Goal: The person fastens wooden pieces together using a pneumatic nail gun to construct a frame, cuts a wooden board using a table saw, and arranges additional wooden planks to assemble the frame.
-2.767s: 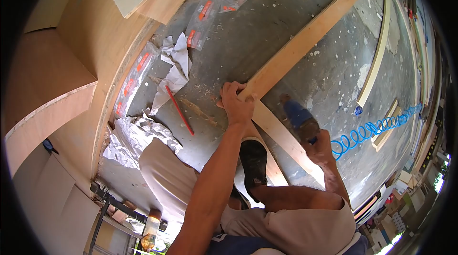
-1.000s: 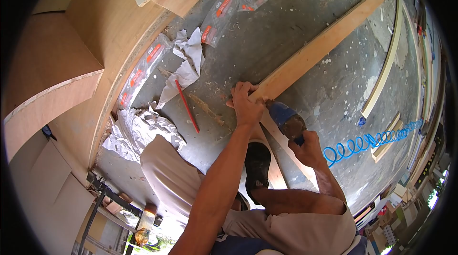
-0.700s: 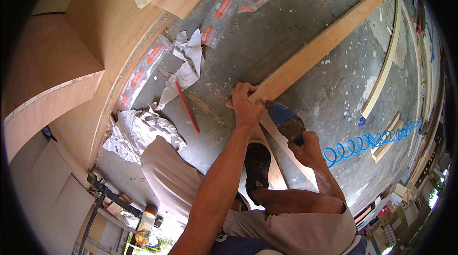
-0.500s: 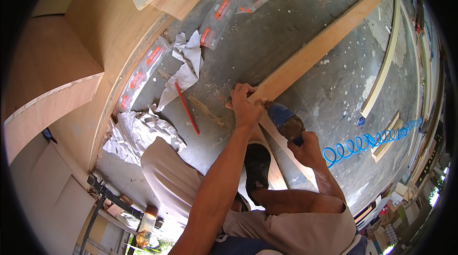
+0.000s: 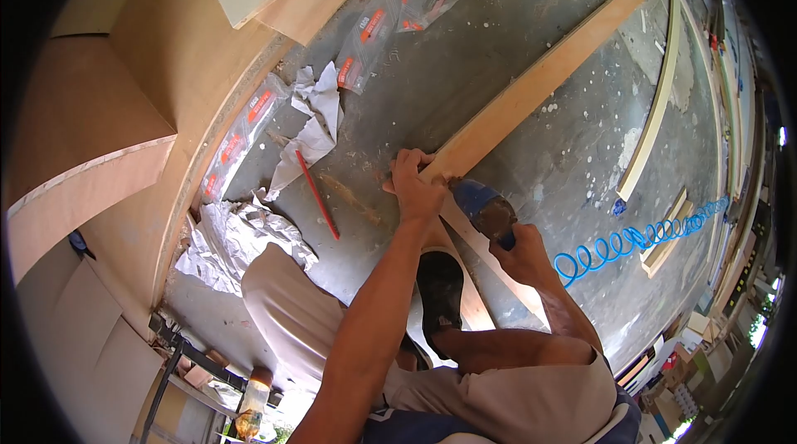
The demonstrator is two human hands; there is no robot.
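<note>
My left hand (image 5: 415, 185) is closed around the near end of a long wooden board (image 5: 531, 93), which slants away to the upper right. In my right hand (image 5: 521, 255) is the grip of a blue and dark power tool (image 5: 486, 210). Its front end is against or very close to the board's end, beside my left fingers; the exact contact is hidden. Two more wooden strips (image 5: 471, 299) run from the board's end toward my body, and my dark shoe (image 5: 440, 282) is over one of them.
A red pencil-like stick (image 5: 318, 195), crumpled paper (image 5: 241, 243) and plastic wrappers (image 5: 363, 49) lie on the floor at left. Curved plywood pieces (image 5: 91, 103) stand beyond them. At right are a blue coiled hose (image 5: 614, 246), a thin curved strip (image 5: 656, 124) and short wood pieces (image 5: 667, 236).
The whole view has shifted slightly, moving the scene a little leftward. Both hands keep their holds, and the tool stays at the board's end.
</note>
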